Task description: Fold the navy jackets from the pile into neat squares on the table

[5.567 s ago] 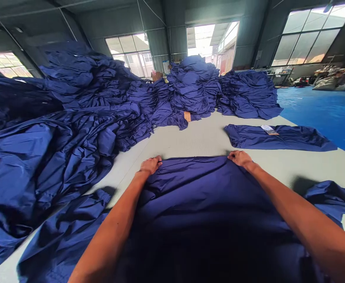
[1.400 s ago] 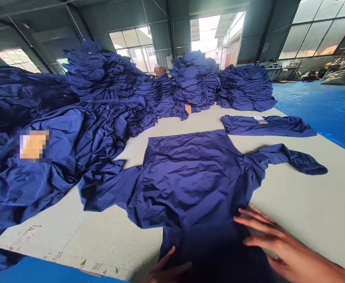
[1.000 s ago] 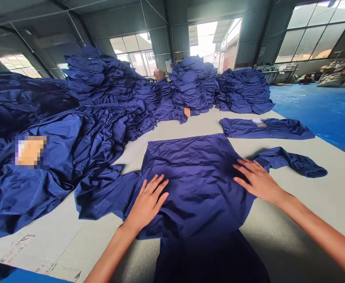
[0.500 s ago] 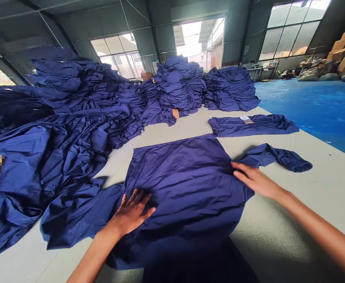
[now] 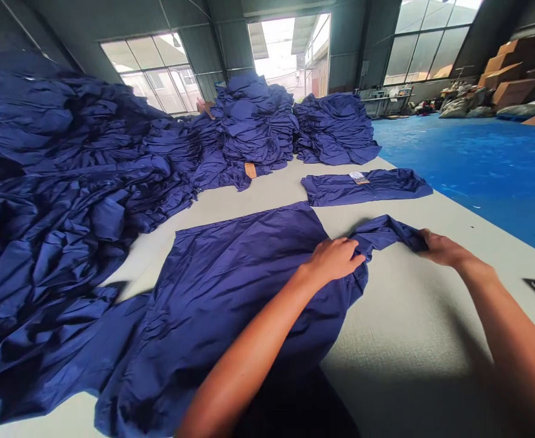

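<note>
Sleeve of the navy garment lies bunched on the table. The right grip seems clamped on its cuff; the left grip closes on cloth near the shoulder.

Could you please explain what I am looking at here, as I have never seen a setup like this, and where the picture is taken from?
There is no machine here. These are a person's own bare arms, seen from a camera worn on the head, looking forward and down. The left hand grips a navy garment near where its sleeve begins, and the right hand holds that sleeve's far end. The garment lies on a long grey table. Beyond it lies another navy garment with a paper tag, then tall heaps of similar garments.
</note>
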Demonstrator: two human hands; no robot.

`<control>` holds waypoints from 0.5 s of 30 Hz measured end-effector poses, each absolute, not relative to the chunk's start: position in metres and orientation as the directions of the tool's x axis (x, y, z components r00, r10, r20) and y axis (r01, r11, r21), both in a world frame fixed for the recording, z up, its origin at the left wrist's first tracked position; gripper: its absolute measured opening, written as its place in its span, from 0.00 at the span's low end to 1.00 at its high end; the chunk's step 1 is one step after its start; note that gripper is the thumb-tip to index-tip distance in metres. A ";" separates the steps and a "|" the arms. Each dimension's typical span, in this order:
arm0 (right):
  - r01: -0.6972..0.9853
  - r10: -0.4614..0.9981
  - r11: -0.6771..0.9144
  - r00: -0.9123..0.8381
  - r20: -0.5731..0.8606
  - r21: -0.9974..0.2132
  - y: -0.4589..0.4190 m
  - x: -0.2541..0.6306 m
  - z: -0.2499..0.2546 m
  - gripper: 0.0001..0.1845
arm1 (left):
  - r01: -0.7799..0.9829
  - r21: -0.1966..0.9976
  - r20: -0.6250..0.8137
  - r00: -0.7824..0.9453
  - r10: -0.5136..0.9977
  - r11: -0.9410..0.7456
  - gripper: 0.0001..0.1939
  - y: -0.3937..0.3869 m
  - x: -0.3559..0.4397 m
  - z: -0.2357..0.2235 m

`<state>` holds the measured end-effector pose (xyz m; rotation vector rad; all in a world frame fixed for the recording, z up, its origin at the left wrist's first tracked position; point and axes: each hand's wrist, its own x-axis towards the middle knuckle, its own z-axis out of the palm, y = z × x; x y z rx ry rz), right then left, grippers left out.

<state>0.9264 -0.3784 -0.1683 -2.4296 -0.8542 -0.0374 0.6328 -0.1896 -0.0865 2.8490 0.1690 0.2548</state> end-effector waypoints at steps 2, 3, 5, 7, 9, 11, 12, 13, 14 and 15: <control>0.539 0.553 -0.683 0.822 0.133 -0.492 -0.384 0.932 -0.159 0.19 | 0.142 0.304 0.193 0.959 0.207 -0.942 0.20 -0.193 0.662 -0.111; 0.517 0.539 -0.695 0.835 0.114 -0.500 -0.386 0.934 -0.152 0.21 | 0.169 0.315 0.221 0.944 0.245 -0.934 0.20 -0.195 0.672 -0.126; 0.477 0.505 -0.690 0.856 0.111 -0.544 -0.393 0.936 -0.134 0.25 | 0.200 0.330 0.275 0.914 0.297 -0.922 0.22 -0.200 0.684 -0.156; 0.425 0.509 -0.586 0.855 0.094 -0.690 -0.403 0.935 -0.113 0.28 | 0.196 0.336 0.308 0.901 0.304 -0.921 0.25 -0.202 0.687 -0.181; 0.333 0.519 -0.367 0.848 0.106 -0.868 -0.414 0.935 -0.095 0.30 | 0.165 0.345 0.330 0.900 0.285 -0.924 0.26 -0.202 0.685 -0.196; 0.220 0.471 -0.147 0.873 0.127 -0.964 -0.422 0.938 -0.087 0.31 | 0.138 0.372 0.352 0.894 0.277 -0.918 0.23 -0.200 0.682 -0.200; 0.182 0.432 -0.091 0.893 0.126 -0.979 -0.424 0.941 -0.087 0.31 | 0.125 0.389 0.360 0.891 0.275 -0.913 0.20 -0.199 0.681 -0.199; 0.144 0.397 -0.079 0.912 0.102 -0.986 -0.424 0.943 -0.091 0.30 | 0.112 0.407 0.364 0.890 0.274 -0.907 0.18 -0.198 0.681 -0.196; 0.101 0.369 -0.103 0.928 0.056 -0.990 -0.422 0.945 -0.098 0.30 | 0.105 0.426 0.364 0.889 0.276 -0.899 0.15 -0.197 0.680 -0.194; 0.057 0.341 -0.150 0.940 0.003 -0.987 -0.420 0.947 -0.107 0.30 | 0.103 0.444 0.363 0.888 0.283 -0.890 0.14 -0.196 0.680 -0.191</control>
